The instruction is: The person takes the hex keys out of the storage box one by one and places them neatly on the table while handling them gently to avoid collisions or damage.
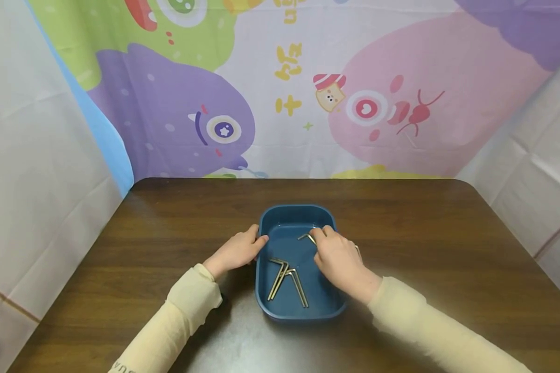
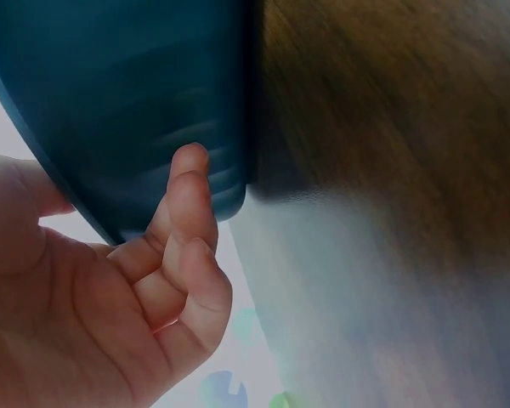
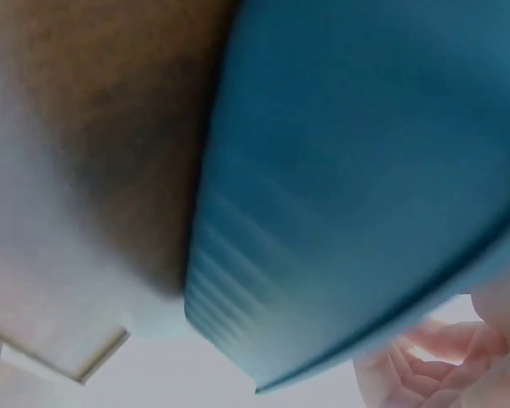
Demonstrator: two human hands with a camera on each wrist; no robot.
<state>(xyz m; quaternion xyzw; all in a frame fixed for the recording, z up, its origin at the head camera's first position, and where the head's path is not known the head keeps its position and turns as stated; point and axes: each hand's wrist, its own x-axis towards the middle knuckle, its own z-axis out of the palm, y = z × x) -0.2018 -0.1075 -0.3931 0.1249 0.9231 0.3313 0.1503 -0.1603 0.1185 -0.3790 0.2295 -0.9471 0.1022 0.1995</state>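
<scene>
Your left sleeve (image 1: 168, 318) is soft-looking cream fabric, its dark letters cut off at the frame edge. Your left hand (image 1: 238, 250) pinches the smooth blue bin (image 1: 284, 243) at its rim, on a wood-grain tabletop (image 1: 191, 217). Inside lie slim, shiny, brass-toned L-shaped rods (image 1: 280, 282), some touching. Behind, yellow characters (image 1: 289, 105) run sideways, not surely legible, on printed cloth. Your right hand (image 1: 340, 259) has curled fingers gripping a bent rod (image 1: 311, 239) above the bin's floor.

Free tabletop (image 1: 298, 190) beyond tray rim (image 1: 298, 206)
</scene>
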